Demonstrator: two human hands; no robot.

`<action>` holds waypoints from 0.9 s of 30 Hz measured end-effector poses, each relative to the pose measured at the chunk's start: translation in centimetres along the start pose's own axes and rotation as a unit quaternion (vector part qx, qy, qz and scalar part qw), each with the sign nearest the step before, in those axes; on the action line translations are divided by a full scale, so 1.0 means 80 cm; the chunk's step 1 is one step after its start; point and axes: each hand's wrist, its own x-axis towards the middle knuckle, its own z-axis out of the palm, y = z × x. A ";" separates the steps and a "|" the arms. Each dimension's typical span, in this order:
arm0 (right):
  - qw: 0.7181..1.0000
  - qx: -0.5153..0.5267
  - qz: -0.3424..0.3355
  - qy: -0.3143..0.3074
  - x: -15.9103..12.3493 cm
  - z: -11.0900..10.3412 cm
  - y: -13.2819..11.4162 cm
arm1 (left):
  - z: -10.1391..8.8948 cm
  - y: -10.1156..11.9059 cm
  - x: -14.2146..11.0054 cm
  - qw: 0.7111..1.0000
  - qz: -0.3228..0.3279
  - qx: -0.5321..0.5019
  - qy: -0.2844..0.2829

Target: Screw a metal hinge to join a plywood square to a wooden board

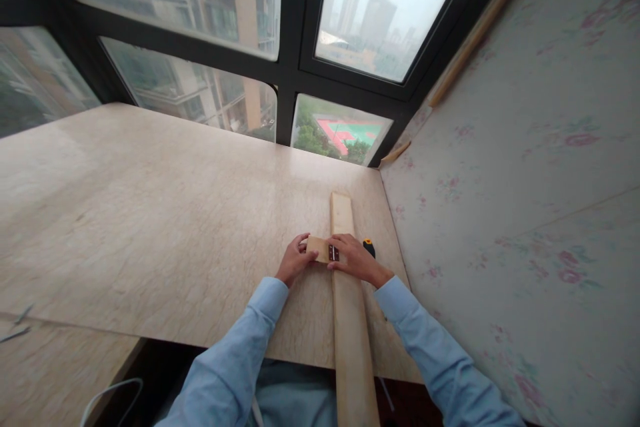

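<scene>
A long pale wooden plank [353,327] lies lengthwise on the stone-patterned top, its near end running past the front edge. Against its left side is a small wooden block [317,249], gripped by my left hand [295,261] between thumb and fingers. A dark reddish-brown metal hinge [333,253] spans the spot where block and plank meet. My right hand [354,257] reaches over the plank, with its thumb and fingers closed around the hinge's edges. Just right of that hand, a black and yellow tool handle [369,247] shows; the rest of it is hidden.
Windows with dark frames [287,80] border the far side of the wide countertop [165,213]. A flowered wall [500,213] rises close on the right. Thin metal pieces [17,332] lie at the far left. A white cable [113,387] loops below the front edge.
</scene>
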 end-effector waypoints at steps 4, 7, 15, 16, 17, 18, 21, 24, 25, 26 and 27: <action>1.000 -0.012 -0.004 -0.002 0.002 0.002 0.003 | 0.002 -0.003 0.000 1.000 0.015 0.021 0.008; 1.000 -0.021 -0.005 -0.003 0.004 0.003 0.002 | 0.002 -0.004 0.001 0.999 0.023 0.026 0.016; 0.999 -0.032 0.010 0.007 0.004 0.010 0.003 | -0.003 -0.009 0.004 0.999 0.039 0.020 -0.001; 0.999 -0.028 0.011 0.010 0.004 0.010 0.003 | -0.004 -0.010 0.004 0.999 0.040 0.021 -0.002; 1.000 -0.023 0.011 0.012 0.003 0.011 0.004 | -0.004 -0.010 0.004 0.999 0.040 0.022 -0.002; 1.000 -0.018 0.013 0.014 0.002 0.011 0.003 | -0.004 -0.011 0.004 0.999 0.041 0.023 -0.001; 1.000 -0.003 0.021 0.019 0.000 0.011 0.001 | -0.003 -0.011 0.003 0.999 0.045 0.025 -0.005; 0.999 0.005 0.024 0.022 -0.002 0.009 -0.001 | -0.002 -0.010 0.003 0.999 0.040 0.031 -0.009; 1.000 0.007 0.022 0.022 -0.003 0.009 -0.001 | -0.002 -0.010 0.002 0.999 0.037 0.031 -0.009; 1.000 0.008 0.018 0.021 -0.004 0.009 -0.001 | -0.001 -0.009 0.002 0.999 0.034 0.030 -0.009; 1.000 0.009 0.014 0.021 -0.004 0.009 -0.001 | -0.001 -0.009 0.001 0.999 0.032 0.028 -0.009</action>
